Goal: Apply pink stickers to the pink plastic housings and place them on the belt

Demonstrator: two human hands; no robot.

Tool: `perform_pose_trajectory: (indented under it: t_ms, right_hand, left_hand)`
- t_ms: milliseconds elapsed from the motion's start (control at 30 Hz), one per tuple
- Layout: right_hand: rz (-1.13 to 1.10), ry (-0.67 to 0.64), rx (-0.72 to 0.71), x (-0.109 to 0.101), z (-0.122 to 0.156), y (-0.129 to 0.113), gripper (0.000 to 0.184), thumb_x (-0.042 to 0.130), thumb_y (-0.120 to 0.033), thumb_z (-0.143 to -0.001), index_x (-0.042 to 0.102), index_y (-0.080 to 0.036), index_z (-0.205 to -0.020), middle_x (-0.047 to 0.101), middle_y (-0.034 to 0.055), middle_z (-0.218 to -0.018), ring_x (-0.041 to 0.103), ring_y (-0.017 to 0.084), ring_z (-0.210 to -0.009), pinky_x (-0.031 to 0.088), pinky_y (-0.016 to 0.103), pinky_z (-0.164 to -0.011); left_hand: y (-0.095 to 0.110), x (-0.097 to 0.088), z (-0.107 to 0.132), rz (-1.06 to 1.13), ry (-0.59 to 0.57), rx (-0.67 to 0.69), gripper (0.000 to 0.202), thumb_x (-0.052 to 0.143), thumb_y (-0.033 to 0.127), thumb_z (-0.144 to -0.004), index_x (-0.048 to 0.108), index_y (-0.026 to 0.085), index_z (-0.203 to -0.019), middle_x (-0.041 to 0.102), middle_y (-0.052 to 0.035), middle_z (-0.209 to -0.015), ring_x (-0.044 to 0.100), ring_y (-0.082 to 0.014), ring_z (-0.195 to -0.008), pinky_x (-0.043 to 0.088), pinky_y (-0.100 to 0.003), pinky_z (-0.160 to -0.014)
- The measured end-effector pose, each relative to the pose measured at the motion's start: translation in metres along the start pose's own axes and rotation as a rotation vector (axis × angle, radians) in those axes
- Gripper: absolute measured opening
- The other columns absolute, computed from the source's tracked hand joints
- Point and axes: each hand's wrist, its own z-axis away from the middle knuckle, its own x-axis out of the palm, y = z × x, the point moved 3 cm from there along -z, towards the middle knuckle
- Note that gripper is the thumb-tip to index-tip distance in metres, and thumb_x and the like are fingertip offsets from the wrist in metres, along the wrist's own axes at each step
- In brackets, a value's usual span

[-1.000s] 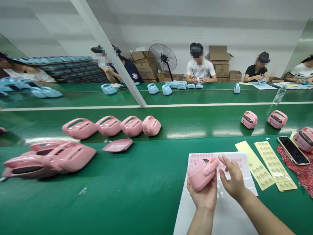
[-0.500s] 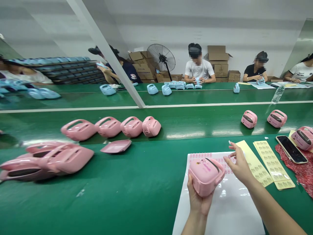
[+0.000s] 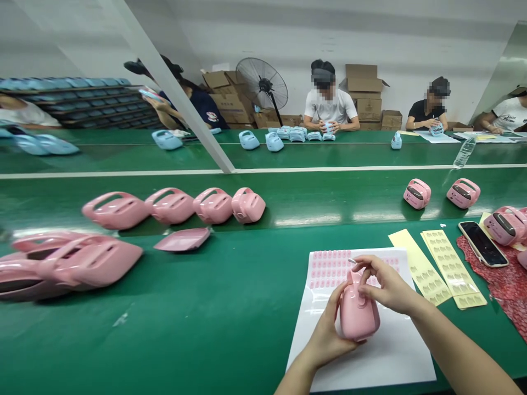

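Pink case (image 3: 359,321) now turned narrow side to the wearer, R hand (image 3: 381,282) on it.
Half a sec ago its printed face showed & R hand was apart; now R thumb touches the side nr the handle's round joint (image 3: 362,301), so attention has prob. moved from face to side. R fingers curled by the handle top, can't tell if gripping; small pale bit (image 3: 351,261) at a fingertip, unclear what. L hand (image 3: 332,332) grips the case from left & below, over white sheet (image 3: 370,365) w/ rows of pink marks (image 3: 331,263). Yellow strips (image 3: 442,258) & phone (image 3: 483,244) to the right on green counter (image 3: 226,329).
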Motion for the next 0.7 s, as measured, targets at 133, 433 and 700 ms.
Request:
perform_pose_trajectory:
  t_ms: [133, 433, 700]
  right_hand:
    - [0.031, -0.062, 0.025, 0.003, 0.002, 0.002, 0.052, 0.051, -0.003, -0.070, 0.042, -0.022, -0.117, 0.053, 0.0058, -0.102, 0.058, 0.012, -0.071, 0.047, 0.037, -0.078]
    - [0.182, -0.098, -0.003, 0.003, 0.004, -0.007, 0.054, 0.048, -0.001, -0.073, 0.040, -0.024, -0.120, 0.055, 0.0050, -0.102, 0.057, 0.013, -0.077, 0.050, 0.035, -0.076]
    - [0.346, 0.039, -0.269, 0.008, 0.015, 0.000, 0.053, 0.044, -0.004, -0.078, 0.035, -0.029, -0.123, 0.054, 0.0069, -0.103, 0.057, 0.016, -0.081, 0.052, 0.035, -0.072]
  left_hand:
    - [-0.002, 0.001, 0.001, -0.035, -0.008, 0.012, 0.093, 0.076, 0.034, -0.055, 0.026, 0.029, -0.132, 0.037, -0.0134, -0.136, 0.042, -0.0343, -0.120, 0.040, -0.048, -0.094]
    - [0.005, 0.003, -0.002, -0.078, -0.035, 0.046, 0.094, 0.075, 0.029, -0.055, 0.024, 0.030, -0.133, 0.037, -0.0123, -0.137, 0.041, -0.0345, -0.121, 0.040, -0.049, -0.094]
    - [0.014, 0.002, -0.001, -0.117, -0.015, 0.047, 0.094, 0.077, 0.022, -0.054, 0.026, 0.028, -0.132, 0.037, -0.0151, -0.134, 0.041, -0.0339, -0.121, 0.040, -0.050, -0.095]
